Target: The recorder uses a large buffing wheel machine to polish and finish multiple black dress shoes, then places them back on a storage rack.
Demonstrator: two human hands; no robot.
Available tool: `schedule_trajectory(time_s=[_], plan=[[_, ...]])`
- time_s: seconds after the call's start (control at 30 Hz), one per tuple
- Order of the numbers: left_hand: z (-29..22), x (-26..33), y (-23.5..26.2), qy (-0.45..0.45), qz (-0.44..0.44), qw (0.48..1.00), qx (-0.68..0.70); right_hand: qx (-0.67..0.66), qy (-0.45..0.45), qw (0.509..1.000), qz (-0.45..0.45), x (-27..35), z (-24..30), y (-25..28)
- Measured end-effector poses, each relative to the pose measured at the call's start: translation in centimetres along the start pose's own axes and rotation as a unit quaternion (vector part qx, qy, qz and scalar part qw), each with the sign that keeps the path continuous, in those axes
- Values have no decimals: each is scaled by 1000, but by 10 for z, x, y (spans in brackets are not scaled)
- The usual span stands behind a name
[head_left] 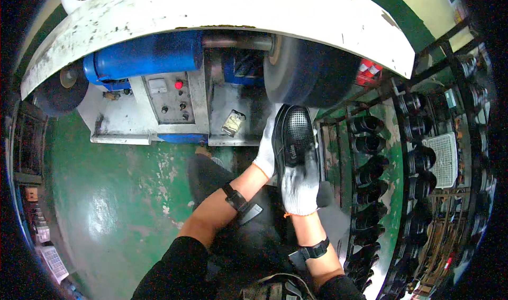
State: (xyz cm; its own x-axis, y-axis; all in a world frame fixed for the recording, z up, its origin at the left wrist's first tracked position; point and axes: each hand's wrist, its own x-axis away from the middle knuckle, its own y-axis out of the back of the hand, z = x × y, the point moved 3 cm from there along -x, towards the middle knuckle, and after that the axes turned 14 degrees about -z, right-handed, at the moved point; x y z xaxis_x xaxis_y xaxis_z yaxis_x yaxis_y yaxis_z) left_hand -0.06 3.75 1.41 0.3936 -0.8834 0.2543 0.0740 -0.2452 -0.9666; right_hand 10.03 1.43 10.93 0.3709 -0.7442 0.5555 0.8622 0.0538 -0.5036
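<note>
Both my hands, in white knit gloves with orange cuffs, hold one black shoe (297, 131) with a perforated, shiny upper, its toe pointing away from me. My left hand (268, 149) grips its left side, with the fingertips partly hidden behind the shoe. Over the heel end, my right hand (300, 186) closes with its fingers on the shoe. Just beyond the toe is a large round buffing wheel (296, 72), blurred as if turning. The toe lies close under the wheel; whether they touch I cannot tell.
A white hood (222, 9) arches over the machine, above its blue motor (148, 59). A control panel (169, 101) with a red button sits left of the wheel. Racks of black shoes (370, 167) line the right side, near a white basket (442, 159). Another dark wheel (61, 88) is at left.
</note>
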Motion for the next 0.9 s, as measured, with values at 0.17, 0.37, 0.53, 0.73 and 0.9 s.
schedule_trajectory(time_s=[0.17,0.37,0.53,0.73,0.9], plan=[[-1,72,-40,29,69,996,42,635,273,702,172,82,51,11],[60,107,-115,44,-12,998,-53,657,558,412,297,144,124,89],[124,152,-189,60,51,990,-117,498,683,481,232,201,182,132],[203,154,-182,273,235,921,-149,644,702,291,-86,320,292,180],[216,160,-149,254,151,925,-239,507,784,185,-306,377,355,234]])
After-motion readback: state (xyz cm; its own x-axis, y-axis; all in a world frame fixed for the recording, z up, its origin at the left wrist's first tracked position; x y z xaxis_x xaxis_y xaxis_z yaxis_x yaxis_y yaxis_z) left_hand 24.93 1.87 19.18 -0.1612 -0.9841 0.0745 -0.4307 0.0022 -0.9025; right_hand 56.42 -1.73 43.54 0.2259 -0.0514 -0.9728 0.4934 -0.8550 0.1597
